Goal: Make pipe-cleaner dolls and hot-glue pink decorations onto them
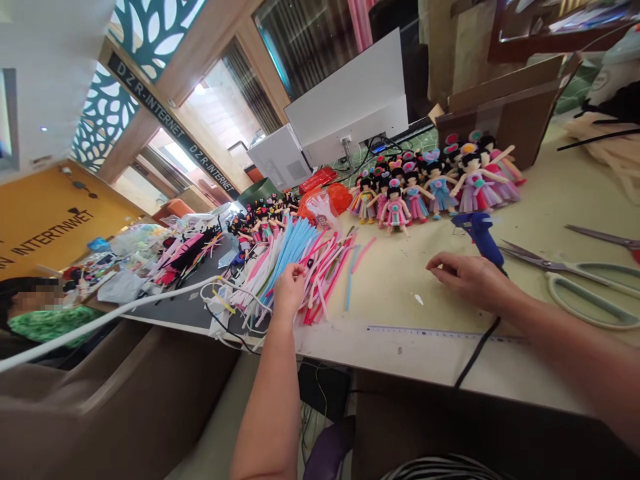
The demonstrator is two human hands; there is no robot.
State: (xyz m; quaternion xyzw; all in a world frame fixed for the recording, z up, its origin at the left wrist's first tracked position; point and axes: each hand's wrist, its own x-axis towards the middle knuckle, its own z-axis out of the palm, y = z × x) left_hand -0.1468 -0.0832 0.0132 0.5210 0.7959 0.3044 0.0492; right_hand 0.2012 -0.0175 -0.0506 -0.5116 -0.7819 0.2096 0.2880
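Presently, both hands are above the bench (pixel 390 300). The left hand (pixel 289 287) is at the near edge of the stems (pixel 300 237), which lie in a loose pile extending from the near edge of the bench toward its far edge. Its fingers are curled in and the tips drawn together; whether they grip a stem cannot be determined. A pink stem (pixel 364 255) and a blue stem (pixel 349 287) lie to the right of the pile, apart from it.

The right hand (pixel 463 277) is palm-down, fingers loosely bent and partly open, just beside the glue gun (pixel 480 237). A black cord (pixel 477 353) passes below the right wrist and over the near edge of the bench. The ruler (pixel 435 333) lies along that edge.

Toward the far edge, the dolls (pixel 436 190) stand grouped in front of the monitor (pixel 355 100) and the box (pixel 525 120). Toward the right end, the large scissors (pixel 560 265) lie with blades parted, near a second pair (pixel 600 237).
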